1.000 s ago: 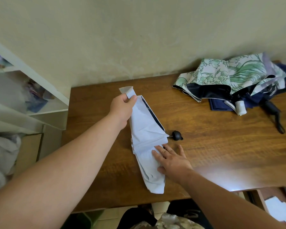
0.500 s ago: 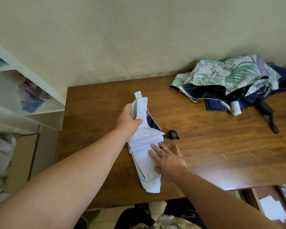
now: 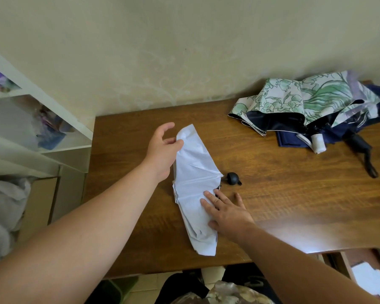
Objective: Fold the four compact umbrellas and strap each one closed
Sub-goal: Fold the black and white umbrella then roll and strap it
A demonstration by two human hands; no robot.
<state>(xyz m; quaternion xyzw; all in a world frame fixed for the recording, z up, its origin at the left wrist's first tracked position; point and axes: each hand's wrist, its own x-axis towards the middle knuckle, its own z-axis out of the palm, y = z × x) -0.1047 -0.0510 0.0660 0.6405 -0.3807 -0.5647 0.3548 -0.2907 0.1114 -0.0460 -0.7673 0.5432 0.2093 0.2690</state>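
A pale blue compact umbrella [image 3: 193, 181] lies flattened on the wooden table [image 3: 283, 194], running from far left toward the near edge. Its black knob [image 3: 232, 178] sticks out on the right side. My left hand [image 3: 162, 148] hovers at the far end of the canopy with relaxed fingers, the thumb just touching the cloth's edge. My right hand [image 3: 225, 212] presses flat on the near half of the canopy, fingers straight. At the far right lie a green floral umbrella [image 3: 305, 99] and a navy umbrella [image 3: 292, 140], loosely collapsed and overlapping.
A black handle with a wrist loop [image 3: 363, 150] and a white handle [image 3: 317, 142] poke out of the far-right pile. A white shelf unit [image 3: 37, 119] stands left of the table. The wall runs along the table's far edge.
My left hand has laid the lifted far flap down over the canopy and let go of it. The dark lining no longer shows. My right hand has stayed pressing.
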